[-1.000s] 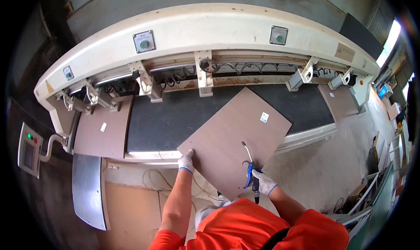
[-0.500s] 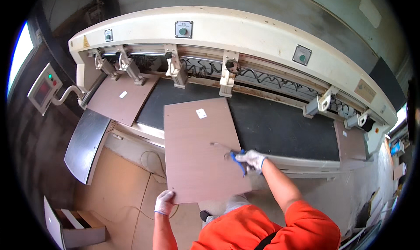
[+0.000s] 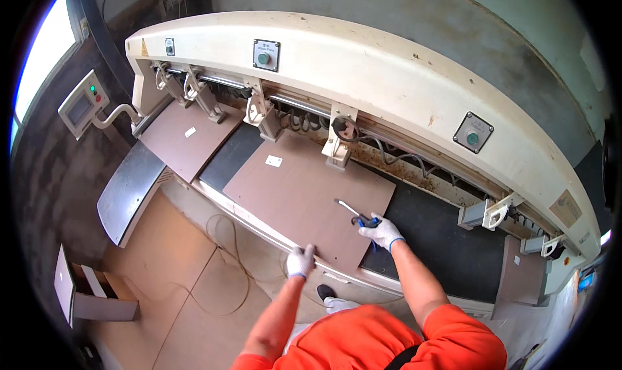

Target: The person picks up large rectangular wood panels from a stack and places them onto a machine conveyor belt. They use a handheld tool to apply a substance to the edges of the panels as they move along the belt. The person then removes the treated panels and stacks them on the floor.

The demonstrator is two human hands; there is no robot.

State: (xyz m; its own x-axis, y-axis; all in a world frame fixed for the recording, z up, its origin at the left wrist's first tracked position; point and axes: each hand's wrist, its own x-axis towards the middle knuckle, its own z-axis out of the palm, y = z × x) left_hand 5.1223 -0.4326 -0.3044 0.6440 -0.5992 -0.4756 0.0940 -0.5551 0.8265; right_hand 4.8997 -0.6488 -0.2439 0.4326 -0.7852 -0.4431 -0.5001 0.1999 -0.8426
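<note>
A flat brownish-pink panel [image 3: 304, 195] with a small white label [image 3: 273, 161] lies on the machine's black bed [image 3: 424, 231], its far edge close to the clamps. My gloved left hand [image 3: 300, 262] is closed at the panel's near edge, thumb toward its top; its other fingers are partly hidden. Above the right part of the panel, my gloved right hand [image 3: 387, 232] is closed round a blue-handled air blow gun [image 3: 367, 222]. The gun's thin metal nozzle points to the far left, over the panel face.
A similar panel [image 3: 188, 137] lies under the left clamps [image 3: 206, 101], and another [image 3: 518, 273] at the far right. Overhead runs the machine's cream beam [image 3: 363, 52] with green buttons. A control screen [image 3: 83, 107] stands at left. Hose [image 3: 246, 276] and an open box [image 3: 103, 305] are on the floor.
The panel has turned and moved away from me onto the bed against the clamp area. My left hand moved right and forward with its edge; my right hand still holds the blow gun.
</note>
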